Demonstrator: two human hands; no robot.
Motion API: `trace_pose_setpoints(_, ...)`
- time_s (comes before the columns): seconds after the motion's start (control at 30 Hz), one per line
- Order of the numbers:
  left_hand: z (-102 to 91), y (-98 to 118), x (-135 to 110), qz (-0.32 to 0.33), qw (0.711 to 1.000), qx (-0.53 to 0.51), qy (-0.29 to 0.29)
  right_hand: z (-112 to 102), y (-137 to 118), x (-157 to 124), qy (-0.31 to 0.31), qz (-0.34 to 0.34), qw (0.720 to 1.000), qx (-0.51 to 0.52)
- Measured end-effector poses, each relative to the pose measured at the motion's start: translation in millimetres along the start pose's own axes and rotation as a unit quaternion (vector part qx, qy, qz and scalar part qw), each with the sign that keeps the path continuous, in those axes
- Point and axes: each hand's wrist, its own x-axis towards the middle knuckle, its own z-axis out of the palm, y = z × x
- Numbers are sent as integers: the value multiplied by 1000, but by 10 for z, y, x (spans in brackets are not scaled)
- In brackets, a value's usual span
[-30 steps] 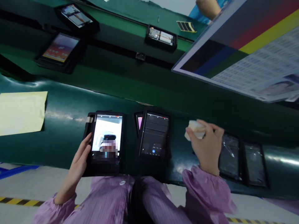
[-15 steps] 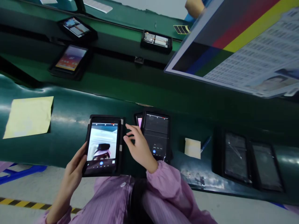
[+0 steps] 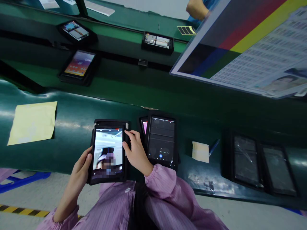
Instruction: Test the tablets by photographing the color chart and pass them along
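A black tablet (image 3: pixel 108 154) with its lit screen showing a camera picture is held over the near edge of the dark green bench (image 3: pixel 72 127). My left hand (image 3: pixel 81 171) grips its left edge. My right hand (image 3: pixel 135 151) grips its right edge, fingers curled round the frame. A black holder tray (image 3: pixel 110 122) shows just behind the tablet. Right of it a second tablet (image 3: pixel 161 141) with a dark screen lies on the bench, over another device with a pink screen (image 3: pixel 144 126).
A pale cloth pad (image 3: pixel 200 152) and a blue pen (image 3: pixel 213 147) lie right of the tablets, then two dark wrapped tablets (image 3: pixel 259 163). A yellow sheet (image 3: pixel 32 123) lies left. More devices (image 3: pixel 79 64) sit on the far belt. A colour chart (image 3: pixel 242 48) hangs at the upper right; another person's hand (image 3: pixel 196 8) is beyond.
My right hand put the pale pad down on the bench and crossed left to the tablet's right edge. The tablet has been lifted slightly off its tray toward me.
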Motion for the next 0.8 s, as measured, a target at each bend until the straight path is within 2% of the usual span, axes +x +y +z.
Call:
trace_pose_setpoints(0.17,77,-56,64,14,999,-46,-14,68,-9,7,54,-20,998,7)
trace_pose_setpoints(0.27,168,-85,115,33,996,-79,-3,100,-43,4,77,-32,993,84)
trace_pose_setpoints(0.33,244,-86,150,45,994,-102,7,108,-70,0,77,-15,983,167)
trace_pose_setpoints(0.5,372,-51,200,44,987,-152,0,96,-101,-10,84,25,941,326)
trace_pose_setpoints(0.63,354,-25,197,30,983,-180,-17,121,-91,-28,44,100,914,391)
trace_pose_setpoints(0.73,318,-9,187,19,981,-191,-30,135,-97,-19,4,166,870,465)
trace_pose_setpoints(0.8,301,-4,181,12,981,-193,-31,117,-116,7,-20,181,842,508)
